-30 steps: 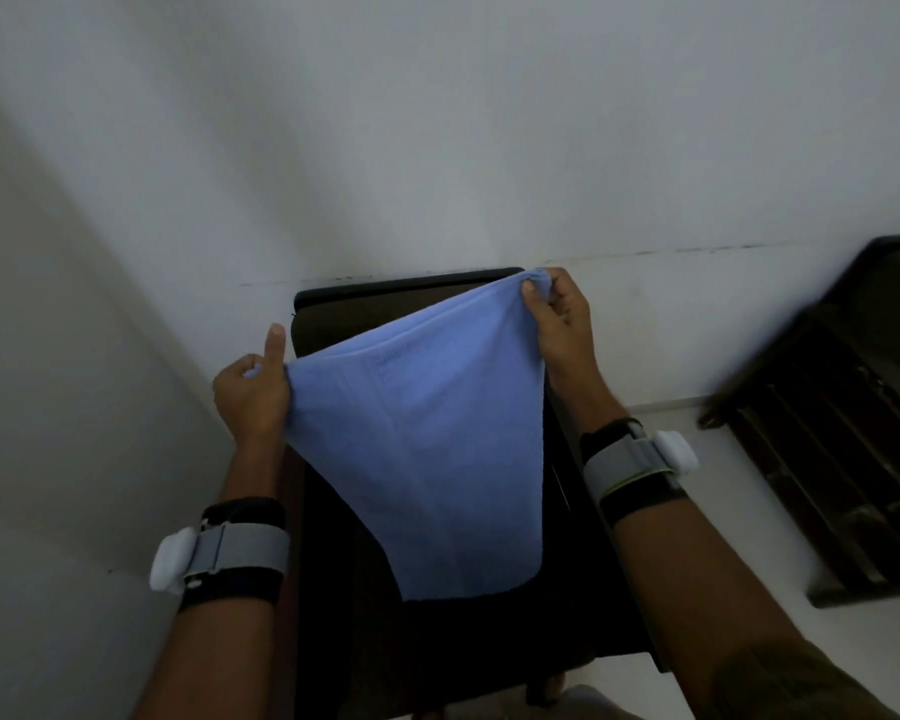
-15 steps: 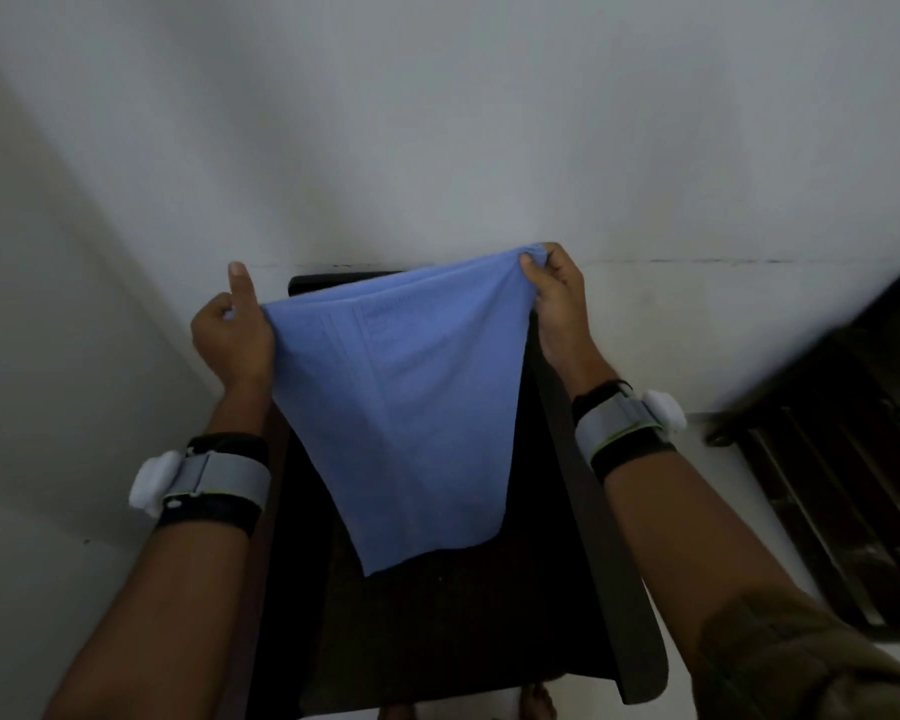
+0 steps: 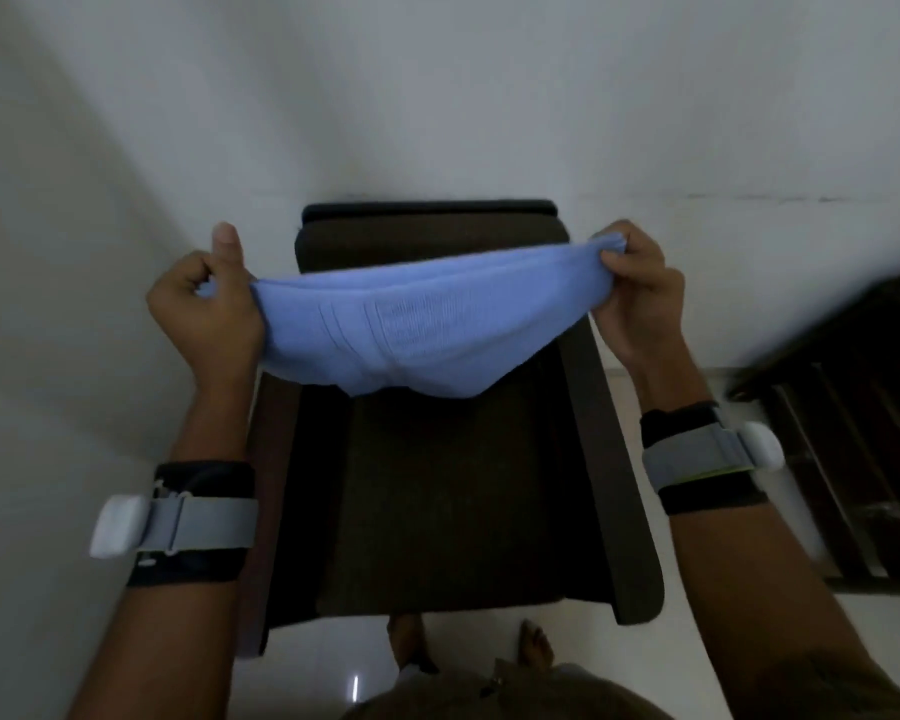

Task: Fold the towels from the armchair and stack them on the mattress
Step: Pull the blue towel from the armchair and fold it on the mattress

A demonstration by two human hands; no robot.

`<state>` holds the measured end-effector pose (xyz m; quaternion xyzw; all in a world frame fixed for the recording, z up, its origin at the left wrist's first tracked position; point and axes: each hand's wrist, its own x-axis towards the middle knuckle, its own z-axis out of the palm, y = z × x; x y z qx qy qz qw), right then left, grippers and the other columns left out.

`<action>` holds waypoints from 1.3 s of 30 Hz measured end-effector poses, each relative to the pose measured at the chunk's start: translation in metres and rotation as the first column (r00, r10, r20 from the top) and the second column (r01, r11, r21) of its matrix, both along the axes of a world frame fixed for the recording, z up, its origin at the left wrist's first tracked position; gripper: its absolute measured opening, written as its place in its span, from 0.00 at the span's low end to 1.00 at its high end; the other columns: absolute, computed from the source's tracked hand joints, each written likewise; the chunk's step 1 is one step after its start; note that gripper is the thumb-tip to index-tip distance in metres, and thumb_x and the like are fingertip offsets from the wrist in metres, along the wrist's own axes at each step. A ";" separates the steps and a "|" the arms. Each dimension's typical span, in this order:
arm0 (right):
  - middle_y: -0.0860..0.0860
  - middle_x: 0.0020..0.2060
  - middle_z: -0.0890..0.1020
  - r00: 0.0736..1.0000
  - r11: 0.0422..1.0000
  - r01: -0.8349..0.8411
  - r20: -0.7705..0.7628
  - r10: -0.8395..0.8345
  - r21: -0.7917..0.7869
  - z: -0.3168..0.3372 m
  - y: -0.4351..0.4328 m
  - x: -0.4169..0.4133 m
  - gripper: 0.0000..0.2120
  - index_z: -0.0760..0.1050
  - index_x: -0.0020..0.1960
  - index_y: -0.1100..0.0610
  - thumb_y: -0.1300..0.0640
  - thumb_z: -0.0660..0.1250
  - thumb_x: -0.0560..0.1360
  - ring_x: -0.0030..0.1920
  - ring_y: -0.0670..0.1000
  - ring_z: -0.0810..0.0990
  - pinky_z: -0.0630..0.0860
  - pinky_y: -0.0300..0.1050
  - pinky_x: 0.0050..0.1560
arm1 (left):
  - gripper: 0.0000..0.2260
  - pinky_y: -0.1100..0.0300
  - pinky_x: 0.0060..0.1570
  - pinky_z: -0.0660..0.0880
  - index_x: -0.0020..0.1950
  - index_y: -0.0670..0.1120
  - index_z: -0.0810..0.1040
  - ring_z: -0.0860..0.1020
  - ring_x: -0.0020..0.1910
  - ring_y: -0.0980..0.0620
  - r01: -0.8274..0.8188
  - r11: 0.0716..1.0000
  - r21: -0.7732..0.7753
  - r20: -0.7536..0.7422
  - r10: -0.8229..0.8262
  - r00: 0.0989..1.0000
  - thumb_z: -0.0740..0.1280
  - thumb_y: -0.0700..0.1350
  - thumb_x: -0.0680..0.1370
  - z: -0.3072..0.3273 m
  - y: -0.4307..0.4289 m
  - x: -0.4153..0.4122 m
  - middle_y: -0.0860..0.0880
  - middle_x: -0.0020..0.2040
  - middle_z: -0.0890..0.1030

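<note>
A light blue towel (image 3: 417,330) hangs stretched between both my hands, above the dark brown armchair (image 3: 463,501). My left hand (image 3: 206,309) pinches its left corner, thumb pointing up. My right hand (image 3: 637,283) pinches its right corner. The towel's lower edge sags in a shallow curve over the chair's backrest and upper seat. The armchair's seat shows no other towel. No mattress is in view.
A white wall (image 3: 437,96) stands right behind the armchair. Dark wooden slatted furniture (image 3: 853,433) sits to the right. The pale floor (image 3: 645,657) and my bare feet (image 3: 411,641) show at the chair's front edge. Both wrists wear grey bands.
My hands have moved apart and the towel is pulled wider and flatter, its hanging part drawn up short. The view has tilted down, showing the whole chair seat.
</note>
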<state>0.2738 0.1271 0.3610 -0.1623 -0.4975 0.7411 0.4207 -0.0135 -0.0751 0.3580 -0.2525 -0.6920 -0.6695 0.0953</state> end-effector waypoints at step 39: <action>0.48 0.62 0.75 0.266 0.947 0.248 0.955 0.135 -0.203 -0.542 -0.064 -0.006 0.23 0.69 0.68 0.49 0.46 0.70 0.76 0.58 0.48 0.77 0.76 0.48 0.58 | 0.36 0.41 0.69 0.66 0.77 0.50 0.57 0.65 0.72 0.40 0.497 0.351 -0.794 0.520 -0.031 0.853 0.65 0.61 0.73 -0.552 -0.052 0.050 0.42 0.74 0.63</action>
